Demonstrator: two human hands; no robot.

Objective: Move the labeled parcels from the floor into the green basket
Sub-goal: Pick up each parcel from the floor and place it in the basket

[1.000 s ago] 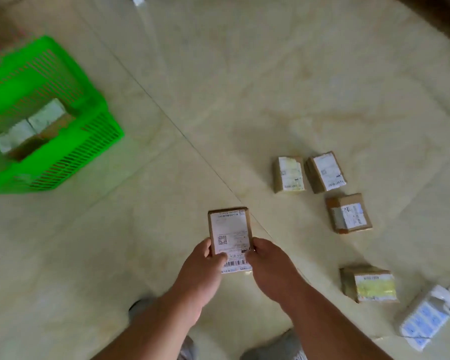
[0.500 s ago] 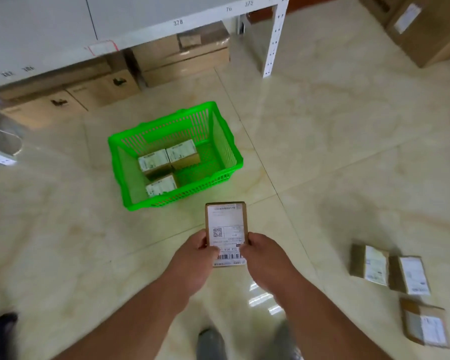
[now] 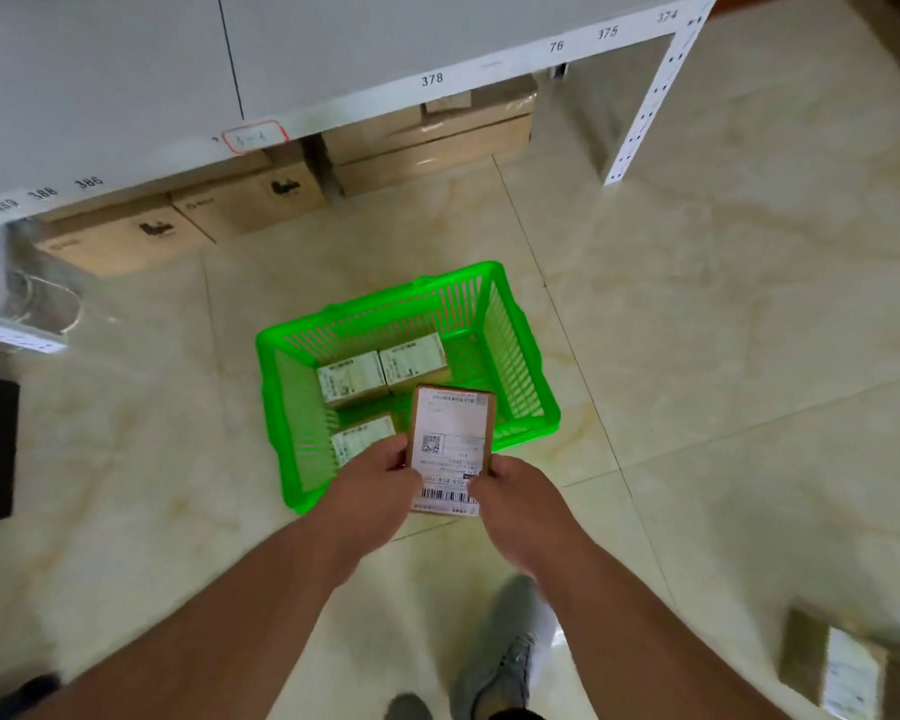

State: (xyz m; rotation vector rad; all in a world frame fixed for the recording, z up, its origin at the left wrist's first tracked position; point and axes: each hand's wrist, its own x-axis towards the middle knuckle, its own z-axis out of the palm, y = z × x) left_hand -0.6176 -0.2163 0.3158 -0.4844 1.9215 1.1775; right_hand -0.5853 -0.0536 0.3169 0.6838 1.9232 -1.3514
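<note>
Closer now than half a second ago, the green basket (image 3: 520, 366) sits right under my reach, and the parcel (image 3: 452, 449) I carry has come forward until its far end hangs over the basket's near rim.

From the head camera, my only view: my left hand (image 3: 370, 491) clasps the parcel's left edge and my right hand (image 3: 515, 506) clasps its right edge near the barcode, label facing up. Three labeled parcels already lie inside the basket, two side by side toward the back (image 3: 352, 376) and one partly hidden behind my left hand. More parcels (image 3: 848, 672) wait on the floor (image 3: 723, 356) at the lower right, well apart from the basket. A white shelf (image 3: 333, 59) with cardboard boxes (image 3: 250, 200) beneath stands beyond.

I judge this as the carry-and-place step, nearly done. Next I should lower the parcel into the open right-hand part of the basket, let go with both hands, then turn back for the parcels on the floor.
</note>
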